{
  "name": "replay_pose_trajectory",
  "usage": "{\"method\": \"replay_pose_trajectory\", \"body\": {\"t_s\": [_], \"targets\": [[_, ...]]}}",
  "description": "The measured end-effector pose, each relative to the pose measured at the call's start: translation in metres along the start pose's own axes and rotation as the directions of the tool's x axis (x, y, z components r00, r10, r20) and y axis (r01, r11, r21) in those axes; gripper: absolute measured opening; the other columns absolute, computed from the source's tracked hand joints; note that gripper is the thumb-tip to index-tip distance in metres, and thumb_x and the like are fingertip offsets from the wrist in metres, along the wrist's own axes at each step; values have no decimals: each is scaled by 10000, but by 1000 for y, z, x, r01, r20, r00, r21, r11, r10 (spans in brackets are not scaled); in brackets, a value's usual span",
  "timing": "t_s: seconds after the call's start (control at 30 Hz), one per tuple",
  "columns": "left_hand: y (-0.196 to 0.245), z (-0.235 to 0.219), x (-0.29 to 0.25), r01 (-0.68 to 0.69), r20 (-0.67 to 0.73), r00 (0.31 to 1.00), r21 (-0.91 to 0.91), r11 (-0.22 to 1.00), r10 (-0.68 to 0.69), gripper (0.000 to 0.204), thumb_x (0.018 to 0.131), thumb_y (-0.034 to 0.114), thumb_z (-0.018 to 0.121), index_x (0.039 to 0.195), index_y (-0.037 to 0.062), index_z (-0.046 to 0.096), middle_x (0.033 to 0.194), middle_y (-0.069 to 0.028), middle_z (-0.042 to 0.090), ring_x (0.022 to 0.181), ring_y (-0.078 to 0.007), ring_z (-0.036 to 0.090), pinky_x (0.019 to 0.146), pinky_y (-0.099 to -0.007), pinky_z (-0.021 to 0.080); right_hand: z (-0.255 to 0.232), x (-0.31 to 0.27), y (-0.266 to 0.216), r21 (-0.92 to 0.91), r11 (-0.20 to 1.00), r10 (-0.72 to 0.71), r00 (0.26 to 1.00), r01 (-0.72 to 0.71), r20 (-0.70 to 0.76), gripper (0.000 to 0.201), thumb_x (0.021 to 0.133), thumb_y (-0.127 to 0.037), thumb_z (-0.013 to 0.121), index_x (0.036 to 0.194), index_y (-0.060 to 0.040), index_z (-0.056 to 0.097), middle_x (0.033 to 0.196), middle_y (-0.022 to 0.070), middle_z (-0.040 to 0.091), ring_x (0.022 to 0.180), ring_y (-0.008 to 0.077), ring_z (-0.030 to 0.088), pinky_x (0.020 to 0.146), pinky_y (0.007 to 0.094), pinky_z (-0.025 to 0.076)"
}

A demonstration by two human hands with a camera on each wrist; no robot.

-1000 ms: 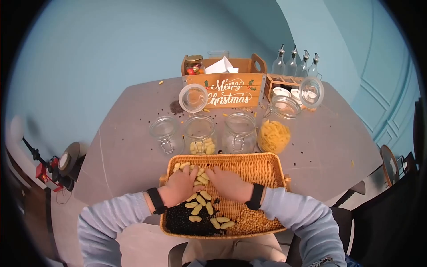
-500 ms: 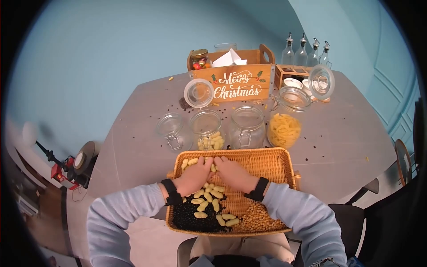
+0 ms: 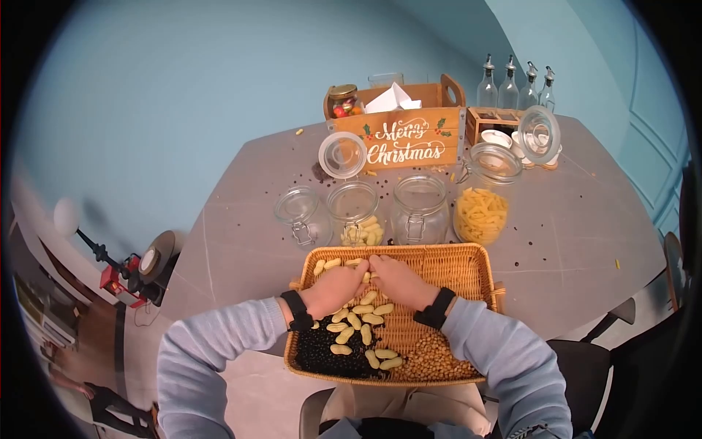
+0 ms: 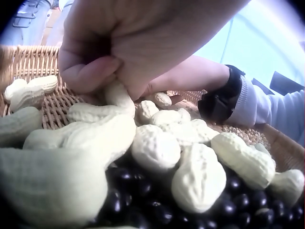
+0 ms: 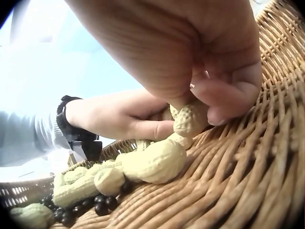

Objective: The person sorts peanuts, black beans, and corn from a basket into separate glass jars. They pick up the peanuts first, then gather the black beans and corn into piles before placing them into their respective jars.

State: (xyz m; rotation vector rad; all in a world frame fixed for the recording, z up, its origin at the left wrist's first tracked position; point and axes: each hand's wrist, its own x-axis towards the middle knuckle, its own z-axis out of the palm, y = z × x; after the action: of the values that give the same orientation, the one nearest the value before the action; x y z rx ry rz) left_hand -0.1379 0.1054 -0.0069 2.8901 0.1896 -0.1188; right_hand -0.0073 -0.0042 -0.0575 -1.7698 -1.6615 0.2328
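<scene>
A rectangular wicker basket [image 3: 450, 269] holds peanuts [image 3: 341, 350] in their shells, black beans [image 3: 314, 355] at the near left and golden corn kernels [image 3: 431, 360] at the near right. My left hand [image 3: 336, 287] and right hand [image 3: 398, 282] meet over the basket's far left half, fingertips side by side. In the left wrist view, the curled left thumb and fingers pinch a peanut [image 4: 119, 99]. The right wrist view has the right thumb and fingers round another peanut [image 5: 189, 120], close to the left fingers. Several loose peanuts lie over the beans below.
Beyond the basket stand a small glass jar [image 3: 301, 219], a jar with peanuts [image 3: 354, 212], a clear jar [image 3: 420, 212] and a pasta jar [image 3: 482, 212]. A wooden Christmas crate [image 3: 409, 139] and glass bottles [image 3: 508, 94] stand behind. Stray beans dot the table [image 3: 234, 219].
Both hands have come together at the basket's far side, from lying apart over the peanuts. More peanuts show over the beans. The head view has shifted, moving the scene rightward.
</scene>
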Motion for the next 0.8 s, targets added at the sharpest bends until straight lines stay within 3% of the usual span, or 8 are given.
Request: {"method": "replay_pose_trajectory", "body": {"t_s": [0.3,0.5,0.6,0.67,0.8], "targets": [[-2,-5,-5,-71,-75,994,70,995,77,258,853,169,513,994,1,378,629,-182,560,600,-369,562,534,-422,444,-4,1,-1,84,995,47,998,-50,39,197,780,-68,549,924,11,441,876,196,545,835,364,552,719,420,451],[-3,-21,-5,-11,12,1000,69,998,10,333,862,258,527,1061,6,443,672,-201,572,663,-371,570,581,-420,453,-4,1,0,80,994,73,995,-78,65,212,787,-88,553,933,12,436,897,200,539,860,371,546,738,426,446],[2,-47,-5,-2,69,998,30,1000,0,362,886,295,509,1132,34,460,709,-158,587,645,-306,584,593,-383,458,-7,1,-4,59,997,44,998,-47,48,208,782,-70,549,931,23,437,875,215,547,837,381,554,718,431,452],[12,-75,-4,66,165,986,-302,951,-16,362,906,322,489,1163,69,459,753,-99,579,612,-206,557,591,-332,455,-7,0,-5,31,999,22,999,-23,26,205,774,-50,547,928,33,439,855,225,556,817,386,561,702,434,457],[15,-121,7,3,42,999,-473,881,19,337,919,335,471,1134,76,480,792,-71,561,650,-141,528,617,-295,448,-7,1,-6,39,998,49,998,-51,46,208,781,-51,529,943,42,438,875,239,558,824,389,565,706,436,460]]}}
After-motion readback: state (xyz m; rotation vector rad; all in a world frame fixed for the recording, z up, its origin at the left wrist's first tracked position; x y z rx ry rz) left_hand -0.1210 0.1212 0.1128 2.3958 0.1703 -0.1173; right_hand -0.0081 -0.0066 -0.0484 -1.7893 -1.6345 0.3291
